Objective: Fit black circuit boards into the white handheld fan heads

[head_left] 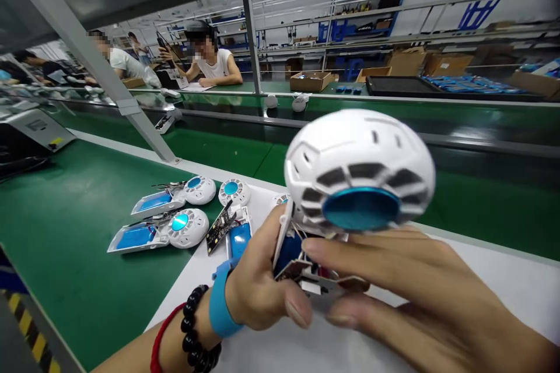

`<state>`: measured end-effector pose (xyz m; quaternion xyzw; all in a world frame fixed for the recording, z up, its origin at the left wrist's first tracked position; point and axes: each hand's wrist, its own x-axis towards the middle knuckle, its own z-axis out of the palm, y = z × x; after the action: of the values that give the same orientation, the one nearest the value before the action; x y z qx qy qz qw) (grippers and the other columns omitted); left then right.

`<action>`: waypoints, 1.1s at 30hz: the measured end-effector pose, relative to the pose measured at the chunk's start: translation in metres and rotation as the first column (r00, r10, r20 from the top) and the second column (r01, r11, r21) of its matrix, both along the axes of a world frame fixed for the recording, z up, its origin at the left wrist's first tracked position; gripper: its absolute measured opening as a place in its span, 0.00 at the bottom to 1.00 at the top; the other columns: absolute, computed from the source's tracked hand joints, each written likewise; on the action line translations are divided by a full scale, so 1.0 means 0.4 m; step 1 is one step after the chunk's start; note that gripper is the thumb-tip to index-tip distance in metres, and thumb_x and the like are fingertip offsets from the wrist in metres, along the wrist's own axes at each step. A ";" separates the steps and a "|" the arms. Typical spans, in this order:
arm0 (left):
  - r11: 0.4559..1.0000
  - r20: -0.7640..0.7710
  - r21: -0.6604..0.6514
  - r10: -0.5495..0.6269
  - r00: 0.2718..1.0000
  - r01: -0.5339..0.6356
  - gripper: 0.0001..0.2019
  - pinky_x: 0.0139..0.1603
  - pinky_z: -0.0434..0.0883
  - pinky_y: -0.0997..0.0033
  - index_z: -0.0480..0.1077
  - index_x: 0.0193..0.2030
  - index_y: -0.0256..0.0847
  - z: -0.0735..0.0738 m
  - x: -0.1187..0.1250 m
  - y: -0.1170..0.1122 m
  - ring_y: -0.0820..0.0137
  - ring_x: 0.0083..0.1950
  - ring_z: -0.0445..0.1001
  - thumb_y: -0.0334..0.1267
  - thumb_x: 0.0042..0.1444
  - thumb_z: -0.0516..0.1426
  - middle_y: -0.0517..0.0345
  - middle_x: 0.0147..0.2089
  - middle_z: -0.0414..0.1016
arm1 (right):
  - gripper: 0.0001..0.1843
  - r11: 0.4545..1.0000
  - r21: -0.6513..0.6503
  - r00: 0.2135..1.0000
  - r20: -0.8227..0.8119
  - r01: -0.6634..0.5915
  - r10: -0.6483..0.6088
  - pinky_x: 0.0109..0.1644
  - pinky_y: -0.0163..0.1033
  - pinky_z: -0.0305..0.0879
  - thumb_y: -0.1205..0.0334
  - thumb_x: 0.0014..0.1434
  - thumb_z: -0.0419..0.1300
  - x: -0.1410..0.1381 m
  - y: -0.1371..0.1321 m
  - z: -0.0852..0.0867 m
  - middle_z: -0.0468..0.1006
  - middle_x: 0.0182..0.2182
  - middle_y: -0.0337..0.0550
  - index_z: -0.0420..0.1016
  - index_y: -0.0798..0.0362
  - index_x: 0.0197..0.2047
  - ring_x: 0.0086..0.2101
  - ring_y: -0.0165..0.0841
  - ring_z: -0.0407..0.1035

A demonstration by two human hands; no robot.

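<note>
My left hand (262, 280), with a blue wristband, is wrapped around the open white handle of what looks like a handheld fan (359, 169). The fan's round head, with vents and a shiny blue disc, tilts up above both hands. My right hand (406, 280) has its fingers closed at the circuit board (321, 285) and thin wires (301, 242) by the open handle; the exact contact is partly hidden. Part of a dark blue battery shows inside the handle. Left of my hands lies another open fan (240, 236) with its circuit board (220, 228) tilted out.
Two more open fans (180, 222) with blue batteries lie on the green bench (87, 198). White paper (175, 297) covers the bench under my hands. A slanted metal post (131, 105) stands ahead. Beyond runs a green conveyor (210, 148); a co-worker (214, 67) sits across it.
</note>
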<state>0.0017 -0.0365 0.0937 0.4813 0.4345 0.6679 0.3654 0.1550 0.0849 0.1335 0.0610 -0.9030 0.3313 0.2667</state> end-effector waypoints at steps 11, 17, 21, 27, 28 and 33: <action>0.981 -0.026 0.078 -0.175 0.984 0.177 0.26 0.59 0.72 0.57 0.67 0.58 0.45 -0.005 -0.004 0.005 0.56 0.56 0.75 0.56 0.57 0.61 0.53 0.54 0.75 | 0.21 0.975 0.218 1.000 -0.010 0.029 -0.028 0.27 0.37 0.65 0.58 0.69 0.58 0.008 0.018 -0.004 0.84 0.33 0.36 0.65 0.42 0.63 0.26 0.33 0.76; 0.991 -0.137 0.036 -0.120 0.983 0.126 0.31 0.60 0.71 0.55 0.63 0.63 0.44 -0.006 -0.011 -0.004 0.53 0.58 0.73 0.57 0.58 0.59 0.49 0.57 0.73 | 0.15 0.996 0.084 1.000 0.008 0.020 -0.021 0.31 0.36 0.71 0.61 0.68 0.57 -0.005 -0.002 0.004 0.84 0.42 0.39 0.72 0.46 0.57 0.33 0.34 0.80; 0.997 -0.236 0.060 -0.032 0.971 0.048 0.29 0.57 0.72 0.58 0.64 0.61 0.43 -0.011 -0.010 -0.002 0.55 0.54 0.74 0.58 0.60 0.56 0.50 0.52 0.75 | 0.13 0.996 -0.042 0.996 0.054 0.074 -0.071 0.28 0.38 0.72 0.62 0.67 0.56 -0.012 -0.022 0.003 0.84 0.39 0.43 0.76 0.46 0.53 0.32 0.38 0.79; 0.989 -0.212 0.065 0.140 0.967 -0.129 0.28 0.49 0.73 0.62 0.67 0.59 0.42 -0.026 0.001 0.008 0.57 0.49 0.75 0.60 0.61 0.54 0.50 0.48 0.76 | 0.13 0.898 -0.298 0.929 -0.082 0.323 -0.361 0.34 0.39 0.72 0.57 0.61 0.66 -0.033 -0.047 -0.047 0.81 0.36 0.38 0.71 0.42 0.48 0.35 0.38 0.76; 0.986 -0.220 0.060 0.165 0.961 -0.156 0.29 0.50 0.73 0.62 0.67 0.59 0.41 -0.026 0.003 0.009 0.57 0.50 0.75 0.61 0.61 0.53 0.49 0.49 0.76 | 0.16 0.852 -0.376 0.906 -0.068 0.364 -0.417 0.38 0.40 0.73 0.56 0.59 0.68 -0.040 -0.052 -0.051 0.80 0.40 0.39 0.70 0.42 0.49 0.38 0.38 0.75; 0.981 -0.253 0.030 0.195 0.948 -0.193 0.25 0.51 0.72 0.64 0.68 0.59 0.42 -0.019 0.007 0.012 0.60 0.49 0.74 0.57 0.63 0.52 0.52 0.50 0.76 | 0.04 0.757 -0.543 0.923 0.100 0.363 -0.371 0.36 0.37 0.73 0.59 0.62 0.63 -0.061 -0.065 -0.038 0.80 0.37 0.39 0.76 0.47 0.42 0.39 0.37 0.76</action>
<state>0.0046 -0.0319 0.0861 0.5188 0.5214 0.6343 0.2382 0.1308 0.0590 0.1182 -0.1942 -0.7611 0.5179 0.3387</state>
